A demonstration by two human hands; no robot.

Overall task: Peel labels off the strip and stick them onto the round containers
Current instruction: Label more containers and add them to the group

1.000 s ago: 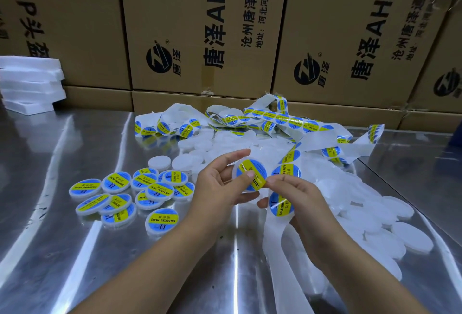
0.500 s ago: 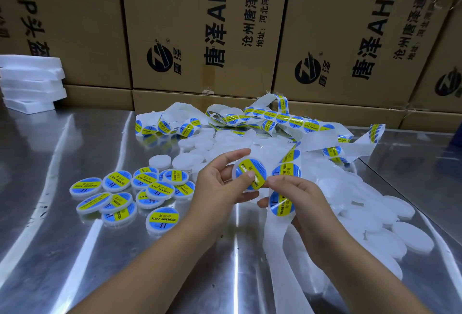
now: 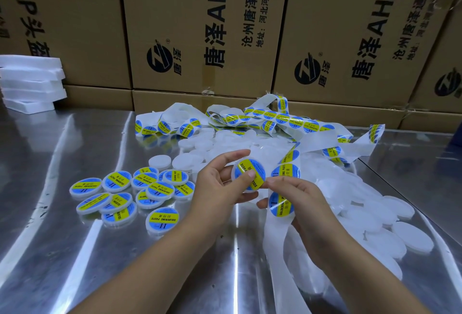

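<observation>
My left hand [image 3: 220, 186] grips a round white container [image 3: 250, 173] with a blue and yellow label on its lid, thumb pressed on the label. My right hand [image 3: 297, 198] holds the white label strip [image 3: 283, 211], its fingertips at the right edge of that label. The strip runs from my right hand up to a tangled heap of labelled strip [image 3: 270, 117] at the back and hangs down toward me as bare backing. Several labelled containers [image 3: 130, 192] lie to the left. Unlabelled white containers [image 3: 375, 216] are piled to the right and behind my hands.
The work goes on over a shiny metal table [image 3: 62, 251]. Large cardboard boxes [image 3: 205, 26] form a wall along its back edge. A stack of white foam slabs [image 3: 30, 81] sits at the back left corner.
</observation>
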